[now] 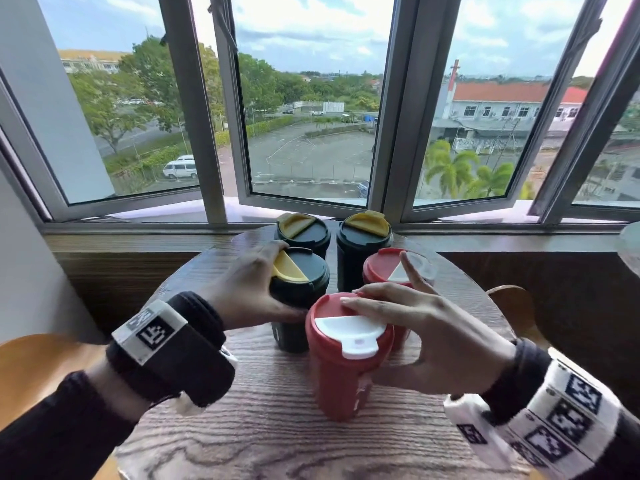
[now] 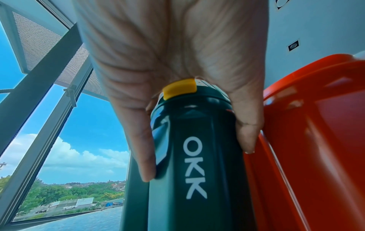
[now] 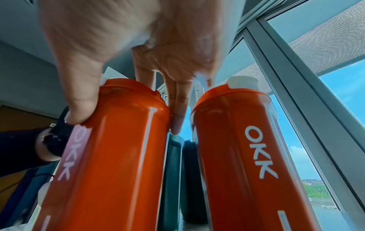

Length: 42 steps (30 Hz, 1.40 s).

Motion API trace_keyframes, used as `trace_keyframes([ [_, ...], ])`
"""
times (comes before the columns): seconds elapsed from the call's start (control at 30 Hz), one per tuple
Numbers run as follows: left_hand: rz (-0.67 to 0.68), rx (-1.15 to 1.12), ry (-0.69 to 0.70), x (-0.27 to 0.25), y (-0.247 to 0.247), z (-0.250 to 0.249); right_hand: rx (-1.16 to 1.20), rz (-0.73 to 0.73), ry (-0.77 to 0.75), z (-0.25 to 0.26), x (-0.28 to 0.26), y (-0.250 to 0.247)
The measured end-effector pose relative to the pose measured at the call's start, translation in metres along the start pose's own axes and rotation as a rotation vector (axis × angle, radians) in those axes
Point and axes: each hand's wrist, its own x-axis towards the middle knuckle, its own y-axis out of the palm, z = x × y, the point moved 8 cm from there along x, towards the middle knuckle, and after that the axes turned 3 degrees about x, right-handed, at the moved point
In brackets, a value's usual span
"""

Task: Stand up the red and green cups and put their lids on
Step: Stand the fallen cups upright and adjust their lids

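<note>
Two red cups with red-and-white lids and three dark green cups with yellow-flap lids stand upright on a round wooden table [image 1: 277, 438]. My left hand [image 1: 291, 280] grips the top of the near green cup [image 1: 294, 334] over its lid [image 1: 308, 271]; thumb [image 2: 142, 140] and a finger [image 2: 247, 125] clamp its sides. My right hand [image 1: 381, 317] lies over the lid [image 1: 332, 306] of the near red cup [image 1: 339, 382]. Its thumb [image 3: 82, 101] presses one side and its fingers [image 3: 177, 112] reach down between this cup [image 3: 118, 156] and the far red cup [image 3: 247, 156].
The far red cup [image 1: 381, 268] and two more green cups [image 1: 304, 233] [image 1: 360, 265] crowd close behind the held ones. A window ledge [image 1: 138, 242] runs just beyond the table. Wooden chair parts show at left [image 1: 34, 368] and right [image 1: 512, 306].
</note>
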Motion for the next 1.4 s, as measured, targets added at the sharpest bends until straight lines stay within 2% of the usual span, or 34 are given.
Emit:
trace_keyframes([
  [1.17, 0.025, -0.044, 0.005, -0.001, 0.002, -0.001, -0.099, -0.028, 0.009, -0.015, -0.003, -0.011],
  [1.3, 0.024, -0.043, 0.001, -0.002, 0.002, -0.002, -0.048, -0.069, 0.054, -0.017, -0.007, -0.024],
  [1.4, 0.017, -0.069, 0.011, -0.003, 0.001, -0.004, -0.033, -0.167, 0.177, -0.034, -0.014, -0.034],
])
